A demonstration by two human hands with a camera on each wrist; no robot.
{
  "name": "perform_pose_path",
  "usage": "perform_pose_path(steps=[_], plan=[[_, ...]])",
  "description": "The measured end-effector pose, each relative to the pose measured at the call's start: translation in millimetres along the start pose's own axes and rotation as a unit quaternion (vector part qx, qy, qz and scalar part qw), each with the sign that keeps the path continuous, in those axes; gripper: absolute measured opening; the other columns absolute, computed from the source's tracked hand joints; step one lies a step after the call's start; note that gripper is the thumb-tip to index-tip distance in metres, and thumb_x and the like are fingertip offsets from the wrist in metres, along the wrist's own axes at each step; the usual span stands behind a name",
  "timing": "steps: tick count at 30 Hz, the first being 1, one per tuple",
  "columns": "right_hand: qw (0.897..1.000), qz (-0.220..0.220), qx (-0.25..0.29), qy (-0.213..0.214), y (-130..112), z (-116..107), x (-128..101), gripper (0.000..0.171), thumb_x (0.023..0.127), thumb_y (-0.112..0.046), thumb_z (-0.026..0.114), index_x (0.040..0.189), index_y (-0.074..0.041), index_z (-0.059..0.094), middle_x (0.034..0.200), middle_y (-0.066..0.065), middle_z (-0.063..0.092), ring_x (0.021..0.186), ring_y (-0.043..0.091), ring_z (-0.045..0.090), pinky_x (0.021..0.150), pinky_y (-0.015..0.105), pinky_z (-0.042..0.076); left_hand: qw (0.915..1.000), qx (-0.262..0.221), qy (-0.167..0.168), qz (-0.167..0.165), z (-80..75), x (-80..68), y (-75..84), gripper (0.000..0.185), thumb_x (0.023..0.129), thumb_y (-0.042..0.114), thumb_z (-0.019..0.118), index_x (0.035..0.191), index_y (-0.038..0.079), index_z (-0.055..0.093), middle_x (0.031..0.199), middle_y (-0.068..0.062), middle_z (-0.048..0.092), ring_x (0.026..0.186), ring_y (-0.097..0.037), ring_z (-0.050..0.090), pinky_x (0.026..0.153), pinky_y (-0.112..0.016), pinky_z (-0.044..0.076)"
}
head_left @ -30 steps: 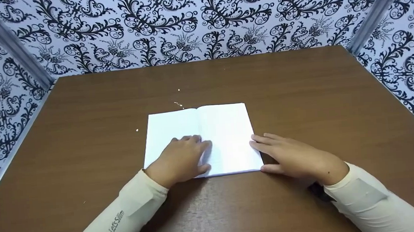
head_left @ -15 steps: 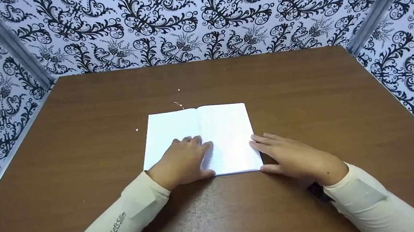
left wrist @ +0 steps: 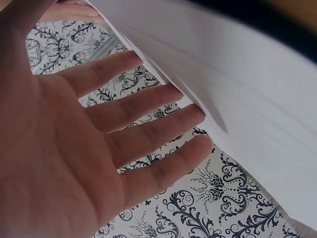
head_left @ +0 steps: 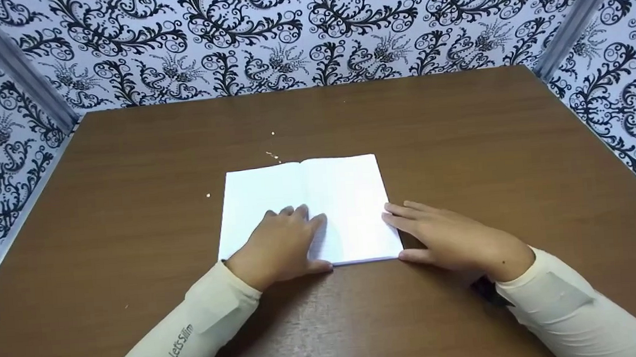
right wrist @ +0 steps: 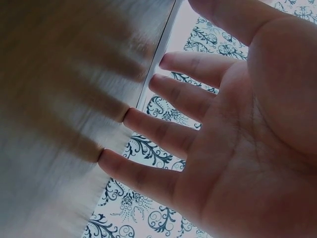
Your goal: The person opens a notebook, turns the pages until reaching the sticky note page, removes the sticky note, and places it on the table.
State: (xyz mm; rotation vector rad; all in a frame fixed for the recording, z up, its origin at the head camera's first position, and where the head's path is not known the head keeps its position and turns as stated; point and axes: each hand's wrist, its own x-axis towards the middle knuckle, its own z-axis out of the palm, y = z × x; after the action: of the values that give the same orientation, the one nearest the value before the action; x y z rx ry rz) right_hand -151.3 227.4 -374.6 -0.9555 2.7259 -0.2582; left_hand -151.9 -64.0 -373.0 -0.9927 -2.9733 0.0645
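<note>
One open notebook (head_left: 319, 201) lies under two flat hands: left hand (head_left: 281, 247) on it, right hand (head_left: 451, 239) at its edge

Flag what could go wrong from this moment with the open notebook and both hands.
The left hand lies flat on the notebook near its centre fold; a sideways push could crease the page. The right hand touches only the right edge, so the notebook may slide on the table. Small crumbs by the top edge could get under the pages.
</note>
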Motion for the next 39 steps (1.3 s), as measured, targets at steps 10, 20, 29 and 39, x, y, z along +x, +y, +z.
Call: perform_pose_path(steps=[10,20,29,39], plan=[[1.000,-0.001,0.001,-0.001,-0.1,-1.5,-0.7,0.065,0.099,-0.037,0.061,0.152,-0.007,0.041,0.161,0.013,0.035,0.147,0.044,0.032,0.114,0.060,0.032,0.9999,-0.008,-0.011,0.002,-1.3,1.7,-2.6,0.076,0.080,0.063,0.073,0.131,0.008,0.059,0.107,-0.015,0.066,0.095,-0.033,0.067,0.079,-0.053,0.055],[1.000,0.006,0.004,-0.004,1.2,0.0,0.7,0.067,0.097,-0.037,0.063,0.153,-0.007,0.040,0.162,0.012,0.033,0.148,0.043,0.030,0.115,0.060,0.031,0.9997,-0.013,-0.019,-0.001,-2.7,2.6,-1.8,0.076,0.080,0.063,0.072,0.132,0.008,0.058,0.111,-0.016,0.065,0.098,-0.034,0.066,0.081,-0.054,0.055],[1.000,0.009,0.002,-0.004,0.7,1.1,1.0,0.066,0.098,-0.038,0.062,0.152,-0.008,0.041,0.161,0.011,0.035,0.148,0.043,0.031,0.113,0.062,0.032,0.9997,-0.015,-0.017,-0.003,-0.6,1.8,-2.0,0.077,0.080,0.065,0.071,0.132,0.009,0.059,0.111,-0.016,0.066,0.099,-0.034,0.066,0.080,-0.054,0.054],[1.000,0.013,0.005,-0.008,0.0,0.7,0.4,0.066,0.098,-0.038,0.061,0.153,-0.008,0.040,0.162,0.011,0.035,0.148,0.042,0.030,0.113,0.063,0.031,0.9996,-0.023,-0.016,-0.005,-0.7,1.8,-1.9,0.074,0.082,0.063,0.070,0.131,0.008,0.059,0.111,-0.017,0.065,0.099,-0.035,0.066,0.081,-0.055,0.054]])
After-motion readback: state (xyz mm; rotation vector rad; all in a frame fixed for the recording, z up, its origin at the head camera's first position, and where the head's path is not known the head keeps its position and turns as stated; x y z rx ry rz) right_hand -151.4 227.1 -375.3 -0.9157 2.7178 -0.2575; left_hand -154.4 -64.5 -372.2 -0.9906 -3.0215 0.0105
